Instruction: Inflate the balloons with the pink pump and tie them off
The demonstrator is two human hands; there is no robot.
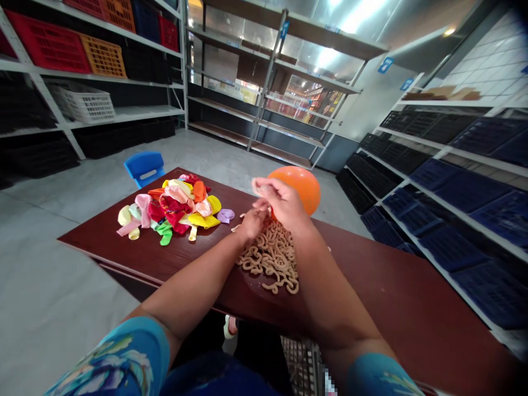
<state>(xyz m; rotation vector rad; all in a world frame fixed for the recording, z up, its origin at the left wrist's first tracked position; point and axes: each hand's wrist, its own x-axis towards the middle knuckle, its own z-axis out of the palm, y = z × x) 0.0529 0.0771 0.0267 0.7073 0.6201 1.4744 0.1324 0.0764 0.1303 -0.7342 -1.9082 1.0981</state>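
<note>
Over a heap of tan, curled, worm-like strands (pixel 270 256), my left hand (pixel 252 223) is closed at the near left side of a round, glossy orange balloon (pixel 303 187). Its fingertips appear to pinch the balloon's neck, which is mostly hidden. My right hand (pixel 282 202) is raised just above and to the right, covering part of the balloon. Its fingers are curled together, and what they hold is too unclear to make out. Left of my hands lies a pile of limp, multicoloured balloons (pixel 177 206), with a purple one (pixel 225 215) at its right edge.
Everything lies on a dark red-brown table (pixel 371 275). A blue chair (pixel 144 166) stands beyond its far left edge. Racks hold red crates (pixel 49 44) on the left and dark blue crates (pixel 466 231) on the right. A grey basket (pixel 299 360) sits below the near edge.
</note>
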